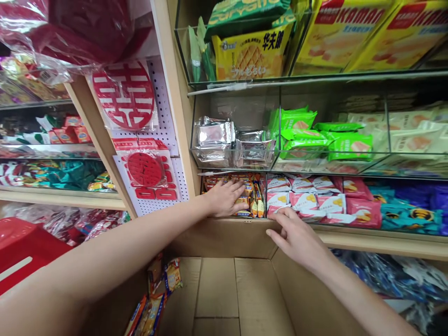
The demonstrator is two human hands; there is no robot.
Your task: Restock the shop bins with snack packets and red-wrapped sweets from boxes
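My left hand lies flat with its fingers stretched out on small orange-and-blue snack packets, which fill the leftmost compartment of the lower shelf. My right hand hovers over the far right corner of a cardboard box, its thumb and forefinger apart and nothing seen between them. Just beyond its forefinger are pink-and-white snack packets in the neighbouring compartment. Several more orange snack packets lie at the left side of the box floor, partly hidden by my left forearm.
Above, a clear-fronted shelf holds silver packets and green packets. Its edge sits close over my left hand. A wooden post and a pegboard with red round decorations stand to the left. A red plastic stool-like object is at far left.
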